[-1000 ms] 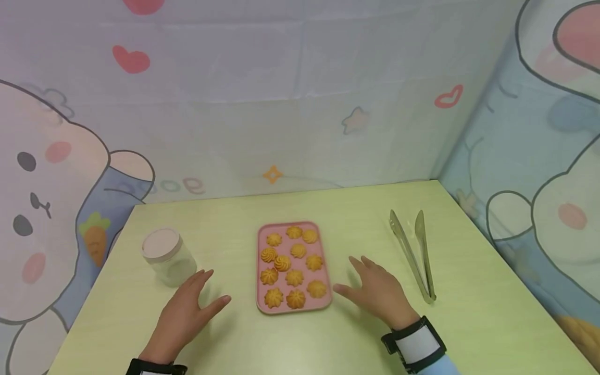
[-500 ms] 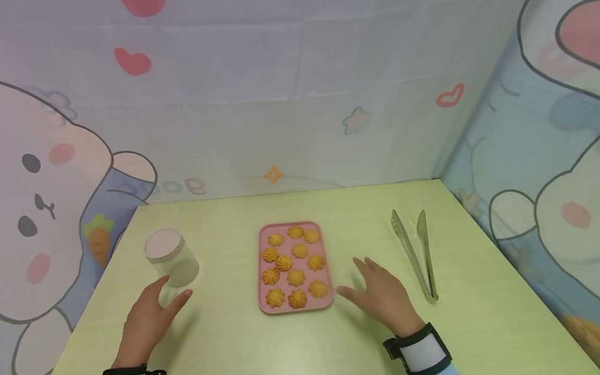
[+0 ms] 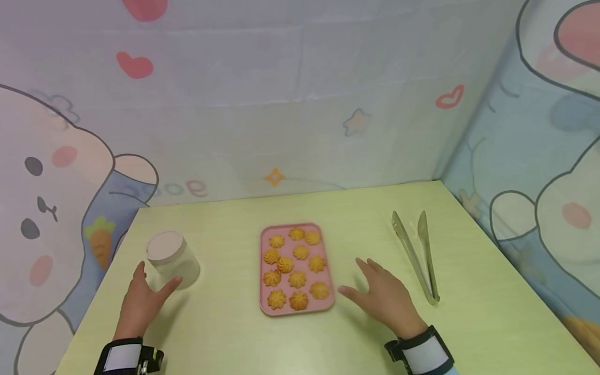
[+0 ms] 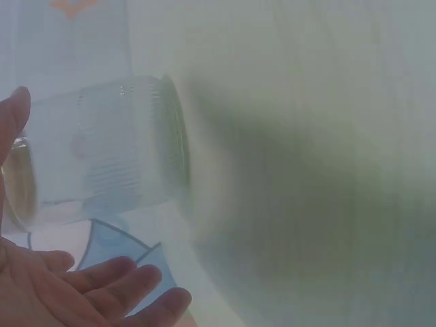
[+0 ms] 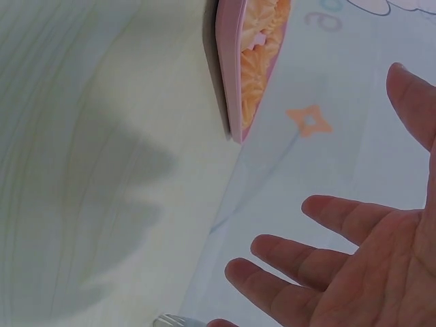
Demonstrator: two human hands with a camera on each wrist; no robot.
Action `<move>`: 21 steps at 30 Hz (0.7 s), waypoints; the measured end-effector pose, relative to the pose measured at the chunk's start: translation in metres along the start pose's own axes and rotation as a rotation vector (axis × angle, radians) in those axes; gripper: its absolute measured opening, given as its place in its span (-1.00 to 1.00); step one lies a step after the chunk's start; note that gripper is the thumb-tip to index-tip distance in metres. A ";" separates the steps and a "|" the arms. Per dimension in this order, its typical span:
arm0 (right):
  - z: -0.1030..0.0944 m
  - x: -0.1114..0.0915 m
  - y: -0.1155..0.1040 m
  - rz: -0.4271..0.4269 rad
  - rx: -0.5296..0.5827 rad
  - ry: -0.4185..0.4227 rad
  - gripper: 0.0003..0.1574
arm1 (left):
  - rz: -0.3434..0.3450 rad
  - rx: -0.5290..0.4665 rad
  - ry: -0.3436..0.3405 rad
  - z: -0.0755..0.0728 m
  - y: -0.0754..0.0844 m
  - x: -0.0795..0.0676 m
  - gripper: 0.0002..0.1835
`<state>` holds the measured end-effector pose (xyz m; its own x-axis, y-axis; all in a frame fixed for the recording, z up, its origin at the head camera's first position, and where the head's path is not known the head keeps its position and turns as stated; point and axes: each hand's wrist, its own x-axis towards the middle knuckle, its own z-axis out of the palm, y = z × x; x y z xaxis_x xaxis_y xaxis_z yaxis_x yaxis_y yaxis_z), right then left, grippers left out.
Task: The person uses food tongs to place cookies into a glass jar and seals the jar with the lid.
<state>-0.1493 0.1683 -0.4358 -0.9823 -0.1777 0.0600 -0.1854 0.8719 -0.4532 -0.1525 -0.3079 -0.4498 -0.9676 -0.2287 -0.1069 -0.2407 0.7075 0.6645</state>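
A clear jar (image 3: 180,265) with a pale pink lid (image 3: 165,246) stands upright at the table's left. My left hand (image 3: 140,303) is spread just in front of it, thumb and fingers parted on either side of its near face. In the left wrist view, the jar (image 4: 102,150) shows between the thumb and the other fingers (image 4: 126,293). My right hand (image 3: 386,299) hovers with spread fingers, holding nothing, between a pink tray (image 3: 297,313) and metal tongs (image 3: 414,260). Several golden piped cookies (image 3: 297,279) lie on the tray.
The pale yellow-green table (image 3: 225,333) ends at a back wall hung with printed cloth (image 3: 300,140). Cartoon-printed cloth (image 3: 553,208) also borders the right side. The tongs lie splayed, their tips pointing to the back.
My left hand has moved left and its fingers have spread around the jar's near side. The right hand has barely moved. Jar, tray and tongs keep their places.
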 end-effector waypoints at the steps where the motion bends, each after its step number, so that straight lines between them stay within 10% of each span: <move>1: 0.000 0.000 0.000 0.003 0.005 -0.001 0.10 | -0.002 -0.019 -0.002 0.001 0.000 0.002 0.28; 21: 0.001 0.001 0.002 0.027 0.051 -0.002 0.07 | 0.031 -0.245 0.126 0.021 0.000 0.035 0.28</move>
<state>-0.1506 0.1691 -0.4377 -0.9868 -0.1557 0.0451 -0.1573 0.8521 -0.4992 -0.1884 -0.3017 -0.4692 -0.9534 -0.3017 -0.0009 -0.1704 0.5360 0.8268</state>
